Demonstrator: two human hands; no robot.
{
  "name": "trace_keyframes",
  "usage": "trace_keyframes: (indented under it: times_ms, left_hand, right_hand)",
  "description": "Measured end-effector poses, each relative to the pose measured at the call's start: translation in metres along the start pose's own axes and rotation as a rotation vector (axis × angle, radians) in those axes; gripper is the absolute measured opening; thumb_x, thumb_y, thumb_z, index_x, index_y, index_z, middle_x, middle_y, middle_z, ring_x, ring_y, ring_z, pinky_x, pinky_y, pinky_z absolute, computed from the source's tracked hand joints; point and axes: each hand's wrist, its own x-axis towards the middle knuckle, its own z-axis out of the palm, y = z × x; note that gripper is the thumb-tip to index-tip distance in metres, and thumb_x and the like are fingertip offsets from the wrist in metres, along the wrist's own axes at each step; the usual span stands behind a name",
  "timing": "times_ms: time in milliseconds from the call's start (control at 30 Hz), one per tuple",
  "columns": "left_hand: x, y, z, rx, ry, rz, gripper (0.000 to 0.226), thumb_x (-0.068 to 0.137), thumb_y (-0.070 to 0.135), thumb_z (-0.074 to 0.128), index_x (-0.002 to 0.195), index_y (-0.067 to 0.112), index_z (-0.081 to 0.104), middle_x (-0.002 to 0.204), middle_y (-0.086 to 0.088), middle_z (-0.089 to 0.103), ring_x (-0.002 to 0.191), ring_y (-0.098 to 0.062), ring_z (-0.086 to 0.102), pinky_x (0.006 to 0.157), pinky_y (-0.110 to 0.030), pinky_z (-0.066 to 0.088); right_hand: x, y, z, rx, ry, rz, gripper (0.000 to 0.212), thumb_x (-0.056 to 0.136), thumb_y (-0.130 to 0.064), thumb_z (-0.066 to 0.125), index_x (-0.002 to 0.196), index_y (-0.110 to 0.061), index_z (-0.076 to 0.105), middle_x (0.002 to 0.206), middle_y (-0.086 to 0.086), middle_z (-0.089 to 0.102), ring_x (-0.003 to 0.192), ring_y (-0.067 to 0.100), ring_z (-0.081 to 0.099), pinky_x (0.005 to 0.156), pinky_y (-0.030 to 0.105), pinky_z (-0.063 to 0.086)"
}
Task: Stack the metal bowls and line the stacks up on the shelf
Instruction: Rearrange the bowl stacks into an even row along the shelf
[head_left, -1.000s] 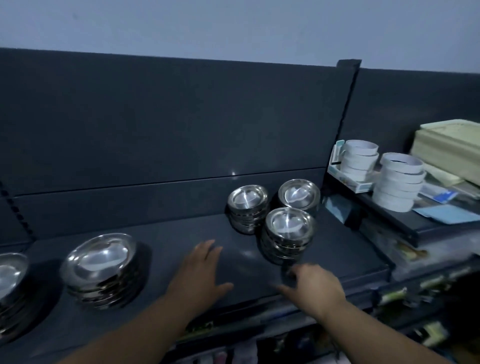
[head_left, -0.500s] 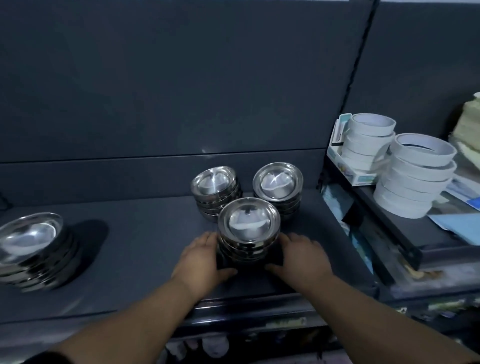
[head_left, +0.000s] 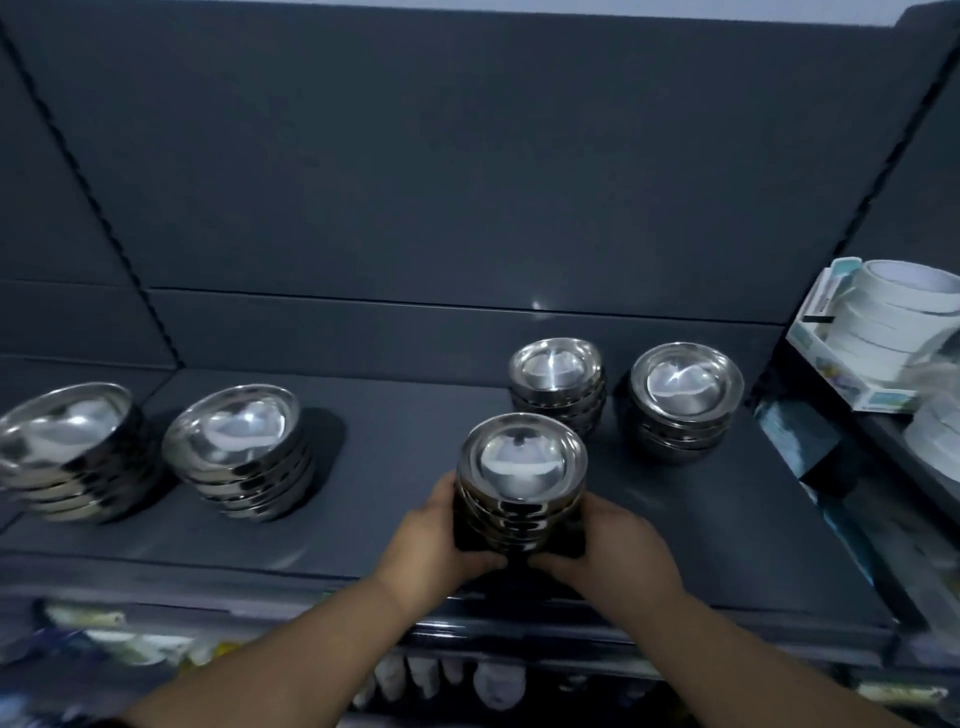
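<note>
A stack of small metal bowls (head_left: 522, 465) stands near the front of the dark shelf (head_left: 395, 467). My left hand (head_left: 434, 540) grips its left side and my right hand (head_left: 615, 543) grips its right side, thumbs meeting in front. Behind it stand two more small stacks, one at the back middle (head_left: 557, 382) and one at the back right (head_left: 685, 397). Two stacks of wider bowls sit to the left, one nearer (head_left: 241, 449) and one at the far left (head_left: 65, 452).
White tape rolls (head_left: 893, 317) in a box sit on a neighbouring shelf at the right. More white rolls (head_left: 937, 436) lie below them. Packaged goods hang blurred under the shelf's front edge (head_left: 467, 680). Bare shelf lies between the left and right stacks.
Both hands have gone from lying on the shelf to closing round the front stack. The stack now sits further left of the two back stacks. The view has swung left, showing the second wide stack.
</note>
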Motion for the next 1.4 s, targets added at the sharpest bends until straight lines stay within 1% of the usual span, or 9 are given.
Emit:
trace_keyframes:
  times_ms: [233, 467, 600, 700, 933, 1067, 1133, 1267, 1400]
  left_hand:
    - [-0.011, -0.056, -0.067, -0.012, 0.032, -0.007, 0.092, 0.066, 0.034, 0.085, 0.142, 0.027, 0.033, 0.124, 0.007, 0.063, 0.115, -0.009, 0.057, 0.083, -0.011, 0.039]
    - [-0.009, -0.085, -0.089, -0.100, 0.073, 0.095, 0.102, 0.060, 0.025, 0.089, 0.143, 0.029, 0.031, 0.129, 0.009, 0.056, 0.113, -0.001, 0.050, 0.085, -0.004, 0.034]
    - [-0.010, -0.090, -0.093, -0.204, 0.063, 0.087, 0.113, 0.055, 0.034, 0.091, 0.146, 0.033, 0.025, 0.138, 0.013, 0.046, 0.123, -0.002, 0.046, 0.102, -0.020, 0.039]
    - [-0.006, -0.089, -0.096, -0.199, 0.083, 0.117, 0.108, 0.054, 0.039, 0.090, 0.143, 0.037, 0.029, 0.141, 0.011, 0.047, 0.128, -0.004, 0.044, 0.108, -0.028, 0.038]
    - [-0.006, -0.082, -0.097, -0.235, 0.100, 0.111, 0.094, 0.058, 0.030, 0.091, 0.128, 0.050, 0.031, 0.120, 0.031, 0.048, 0.117, 0.008, 0.044, 0.087, 0.003, 0.029]
    - [-0.006, -0.080, -0.097, -0.235, 0.102, 0.107, 0.093, 0.058, 0.029, 0.091, 0.126, 0.050, 0.031, 0.114, 0.036, 0.049, 0.109, 0.011, 0.047, 0.084, 0.004, 0.032]
    - [-0.006, -0.080, -0.097, -0.209, 0.107, 0.115, 0.093, 0.057, 0.031, 0.091, 0.127, 0.048, 0.031, 0.119, 0.030, 0.051, 0.113, 0.007, 0.048, 0.087, 0.002, 0.032]
    - [-0.006, -0.078, -0.099, -0.187, 0.098, 0.121, 0.100, 0.054, 0.039, 0.090, 0.135, 0.042, 0.033, 0.135, 0.016, 0.048, 0.124, -0.001, 0.045, 0.104, -0.020, 0.036]
    - [-0.008, -0.072, -0.102, -0.201, 0.117, 0.124, 0.091, 0.058, 0.031, 0.090, 0.125, 0.048, 0.031, 0.125, 0.021, 0.049, 0.118, 0.003, 0.044, 0.095, -0.011, 0.031]
  right_hand:
    - [0.015, -0.076, 0.041, 0.100, -0.023, -0.005, 0.058, 0.063, -0.066, 0.071, 0.109, -0.033, 0.058, 0.110, -0.014, 0.068, 0.101, 0.006, 0.064, 0.080, 0.027, 0.054]
    - [0.018, -0.102, 0.058, 0.208, 0.000, 0.000, 0.064, 0.059, -0.066, 0.075, 0.112, -0.034, 0.058, 0.110, -0.016, 0.067, 0.101, 0.005, 0.063, 0.082, 0.027, 0.054]
    - [0.018, -0.108, 0.048, 0.438, 0.032, -0.021, 0.077, 0.051, -0.047, 0.091, 0.115, -0.050, 0.047, 0.106, -0.036, 0.056, 0.102, -0.013, 0.057, 0.089, 0.011, 0.047]
    - [0.022, -0.112, 0.043, 0.503, 0.056, -0.054, 0.083, 0.052, -0.035, 0.094, 0.116, -0.050, 0.043, 0.107, -0.042, 0.047, 0.102, -0.030, 0.044, 0.082, -0.006, 0.032]
    - [0.027, -0.106, 0.045, 0.577, 0.072, -0.063, 0.081, 0.051, -0.033, 0.094, 0.111, -0.058, 0.044, 0.109, -0.039, 0.056, 0.108, -0.024, 0.048, 0.085, -0.003, 0.035]
    - [0.030, -0.107, 0.038, 0.570, 0.070, -0.084, 0.086, 0.052, -0.031, 0.095, 0.116, -0.053, 0.042, 0.107, -0.043, 0.051, 0.104, -0.032, 0.042, 0.086, -0.005, 0.032]
    - [0.031, -0.106, 0.036, 0.560, 0.054, -0.112, 0.089, 0.052, -0.030, 0.095, 0.120, -0.049, 0.041, 0.109, -0.043, 0.048, 0.103, -0.034, 0.041, 0.085, -0.007, 0.030]
    - [0.031, -0.105, 0.037, 0.565, 0.043, -0.128, 0.091, 0.050, -0.031, 0.095, 0.120, -0.051, 0.041, 0.112, -0.043, 0.048, 0.104, -0.033, 0.041, 0.085, -0.008, 0.030]
    - [0.032, -0.105, 0.037, 0.571, 0.046, -0.116, 0.095, 0.047, -0.038, 0.095, 0.120, -0.059, 0.039, 0.116, -0.044, 0.049, 0.113, -0.027, 0.041, 0.093, -0.001, 0.032]
